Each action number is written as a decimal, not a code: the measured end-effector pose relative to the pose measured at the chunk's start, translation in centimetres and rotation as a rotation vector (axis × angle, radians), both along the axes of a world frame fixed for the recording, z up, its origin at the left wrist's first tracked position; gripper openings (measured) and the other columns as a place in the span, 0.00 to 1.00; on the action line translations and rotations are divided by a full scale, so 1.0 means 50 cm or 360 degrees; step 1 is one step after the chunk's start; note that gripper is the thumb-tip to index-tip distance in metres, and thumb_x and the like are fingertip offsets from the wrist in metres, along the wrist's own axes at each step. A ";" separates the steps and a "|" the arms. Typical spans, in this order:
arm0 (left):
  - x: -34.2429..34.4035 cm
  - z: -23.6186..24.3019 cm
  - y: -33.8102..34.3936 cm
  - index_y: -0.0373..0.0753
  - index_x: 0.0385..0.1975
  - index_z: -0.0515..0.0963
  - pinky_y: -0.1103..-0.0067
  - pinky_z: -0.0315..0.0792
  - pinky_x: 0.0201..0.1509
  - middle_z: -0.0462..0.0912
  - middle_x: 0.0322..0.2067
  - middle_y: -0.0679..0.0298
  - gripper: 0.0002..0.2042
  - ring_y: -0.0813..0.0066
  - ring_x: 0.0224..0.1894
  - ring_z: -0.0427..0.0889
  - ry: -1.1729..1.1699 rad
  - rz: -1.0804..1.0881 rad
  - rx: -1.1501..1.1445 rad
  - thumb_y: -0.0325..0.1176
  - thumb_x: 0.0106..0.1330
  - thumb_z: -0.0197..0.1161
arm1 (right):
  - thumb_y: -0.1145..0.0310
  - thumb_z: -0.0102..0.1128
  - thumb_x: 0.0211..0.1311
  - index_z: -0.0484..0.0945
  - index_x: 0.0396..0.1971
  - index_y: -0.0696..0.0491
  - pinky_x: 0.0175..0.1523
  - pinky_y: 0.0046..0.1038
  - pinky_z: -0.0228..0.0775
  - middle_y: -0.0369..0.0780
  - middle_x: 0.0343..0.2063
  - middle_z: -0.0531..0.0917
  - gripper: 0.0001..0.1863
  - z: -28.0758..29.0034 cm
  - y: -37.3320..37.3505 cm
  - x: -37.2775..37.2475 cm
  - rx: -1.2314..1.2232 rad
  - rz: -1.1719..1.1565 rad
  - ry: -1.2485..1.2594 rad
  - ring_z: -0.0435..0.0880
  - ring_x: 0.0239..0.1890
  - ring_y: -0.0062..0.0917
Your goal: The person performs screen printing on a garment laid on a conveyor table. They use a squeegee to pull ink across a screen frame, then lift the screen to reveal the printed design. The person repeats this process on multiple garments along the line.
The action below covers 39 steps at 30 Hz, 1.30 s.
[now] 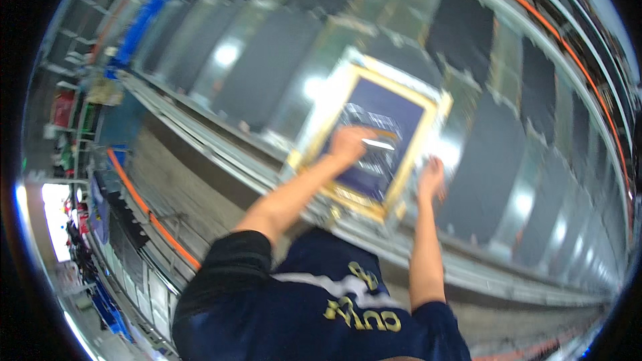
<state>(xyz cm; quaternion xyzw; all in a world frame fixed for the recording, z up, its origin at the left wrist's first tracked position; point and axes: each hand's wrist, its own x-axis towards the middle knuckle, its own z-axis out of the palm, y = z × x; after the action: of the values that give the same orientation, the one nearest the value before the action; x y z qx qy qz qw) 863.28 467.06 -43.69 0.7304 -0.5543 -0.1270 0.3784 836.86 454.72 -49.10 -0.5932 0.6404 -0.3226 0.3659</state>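
A screen printing frame (425,102) with a yellowish taped border lies tilted on the long table, its mesh (391,100) dark purple-blue with pale marks. Over the middle of the mesh, my left hand (349,145) is closed around a squeegee (379,144), which shows a whitish edge and a brownish strip. My right hand (431,175) is just outside the frame's right side, next to a dark panel. Blur hides how its fingers are set and whether it touches the frame.
Dark grey fabric panels (475,167) lie in rows along the shiny table (523,194), with glossy strips between them. A metal rail (200,130) runs along the near edge. An orange hose (157,220) passes at left, another orange line (568,47) beyond the far edge.
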 end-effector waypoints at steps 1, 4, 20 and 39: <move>0.005 0.002 -0.057 0.51 0.39 0.90 0.64 0.80 0.53 0.91 0.41 0.63 0.13 0.59 0.45 0.89 -0.0178 0.0055 0.0591 0.29 0.57 0.66 | 0.69 0.53 0.78 0.79 0.56 0.61 0.61 0.33 0.73 0.49 0.49 0.87 0.16 -0.004 -0.002 0.000 0.0033 0.0082 -0.0002 0.84 0.52 0.34; 0.024 0.004 -0.114 0.52 0.36 0.90 0.61 0.78 0.52 0.91 0.40 0.65 0.12 0.60 0.46 0.88 -0.0553 0.0068 0.0592 0.29 0.61 0.61 | 0.68 0.55 0.76 0.82 0.49 0.59 0.56 0.36 0.73 0.45 0.42 0.87 0.12 -0.012 -0.005 -0.005 -0.0220 0.0210 -0.0267 0.84 0.45 0.32; -0.079 -0.023 0.334 0.51 0.65 0.77 0.64 0.65 0.73 0.74 0.71 0.70 0.31 0.65 0.71 0.73 -0.0518 -0.0461 0.0454 0.21 0.57 0.61 | 0.68 0.55 0.75 0.83 0.45 0.59 0.47 0.30 0.72 0.41 0.36 0.85 0.11 0.038 -0.042 0.041 -0.0684 0.0210 -0.0208 0.80 0.37 0.26; 0.608 -0.003 0.645 0.49 0.51 0.84 0.62 0.66 0.62 0.85 0.58 0.69 0.20 0.63 0.64 0.78 -0.0319 -0.0157 0.0331 0.27 0.57 0.67 | 0.64 0.49 0.79 0.82 0.55 0.59 0.54 0.37 0.76 0.50 0.51 0.86 0.18 0.073 0.313 0.767 -0.0326 0.0346 -0.0008 0.85 0.49 0.40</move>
<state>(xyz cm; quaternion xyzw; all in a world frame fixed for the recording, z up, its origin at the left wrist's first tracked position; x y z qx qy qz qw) 893.68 499.31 -43.85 0.7466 -0.6083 -0.1285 0.2369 875.21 470.35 -45.45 -0.6926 0.5351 -0.3463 0.3378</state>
